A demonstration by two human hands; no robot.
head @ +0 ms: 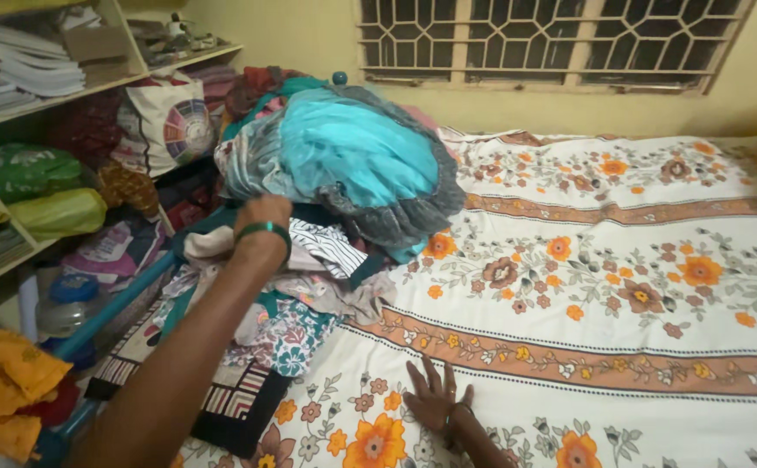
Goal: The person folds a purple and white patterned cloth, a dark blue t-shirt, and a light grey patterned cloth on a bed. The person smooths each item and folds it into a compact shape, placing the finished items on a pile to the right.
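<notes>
My left hand (262, 215), with a green bangle on the wrist, reaches into a pile of clothes (309, 286) at the left side of the bed. Its fingers are hidden under a big turquoise and grey bundle of cloth (352, 156) on top of the pile, so whether they grip anything is unclear. A striped black and white garment (331, 245) lies just right of that hand. My right hand (432, 396) rests flat with fingers spread on the white bedsheet with orange flowers (621, 286), near the front edge.
Shelves (41, 95) at the left hold stacked papers, green and yellow bags and a printed cloth bag (171, 121). A blue bar (114, 303) runs along the bed's left side. Orange cloth (2, 390) lies at the lower left. A barred window (552, 39) is behind.
</notes>
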